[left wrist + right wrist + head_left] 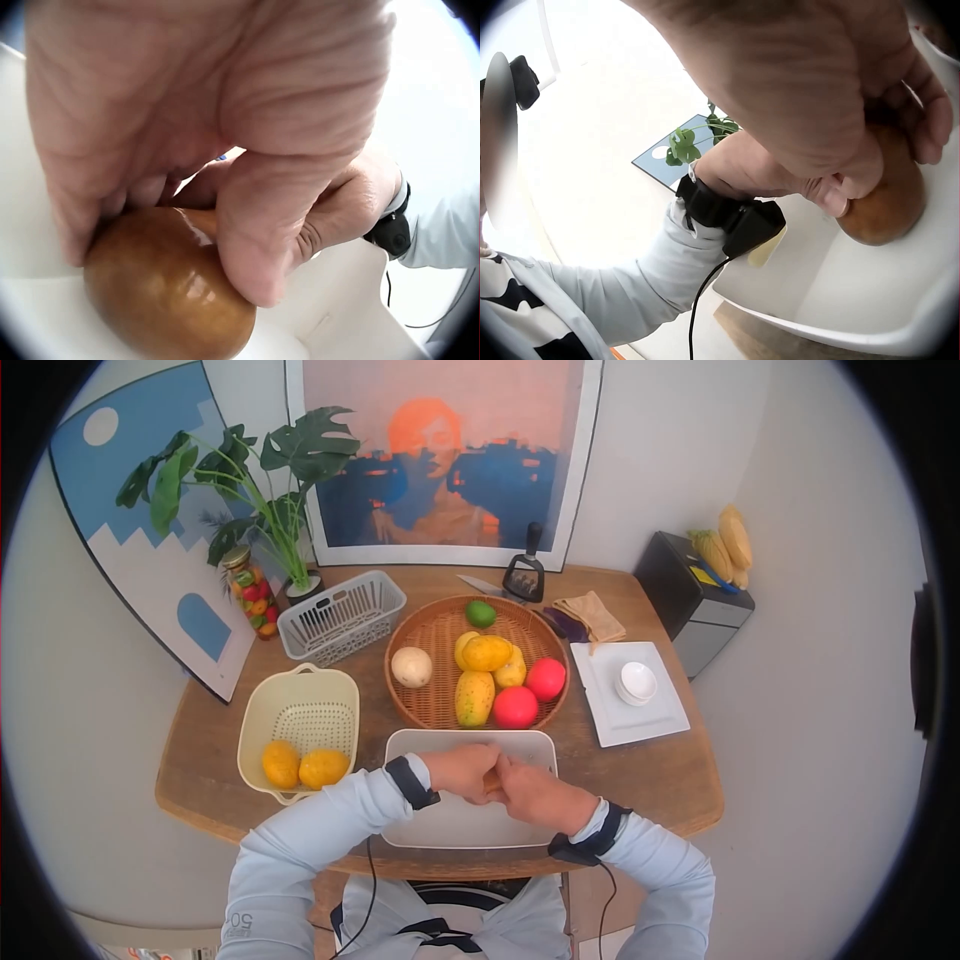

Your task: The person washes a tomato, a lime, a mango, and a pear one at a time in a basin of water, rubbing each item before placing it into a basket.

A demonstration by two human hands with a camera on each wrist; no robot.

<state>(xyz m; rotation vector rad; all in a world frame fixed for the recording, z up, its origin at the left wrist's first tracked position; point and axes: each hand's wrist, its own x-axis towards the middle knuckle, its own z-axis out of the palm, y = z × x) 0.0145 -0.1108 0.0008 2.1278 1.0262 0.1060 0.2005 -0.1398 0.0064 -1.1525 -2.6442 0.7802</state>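
A person's left hand (460, 768) and right hand (540, 792) meet over a white tub (470, 830) at the near edge of the wooden table (650, 790). Between them is a smooth orange-brown fruit (172, 285), which the left wrist view shows within the tub's walls. The left hand's fingers curl round it, with the thumb against its side; the right hand also has bent fingers around its upper end, closed down to the fruit's width. The fingers cover much of it, so whether it touches the tub's floor is hard to say.

The only writing that can be made out is on the left sleeve (310, 840): what looks like "50", turned away from upright, with smaller lettering beside it too small to read. A yellow patch (704, 576) on the dark cabinet (690, 585) at the right could be a label, but any words on it are illegible.

Left of the tub, two yellow mangoes (302, 765) lie in a cream basket (300, 685). Just beyond the tub, a round wicker tray (430, 620) holds more fruit, and a white square plate (655, 730) carries small white bowls (636, 683).
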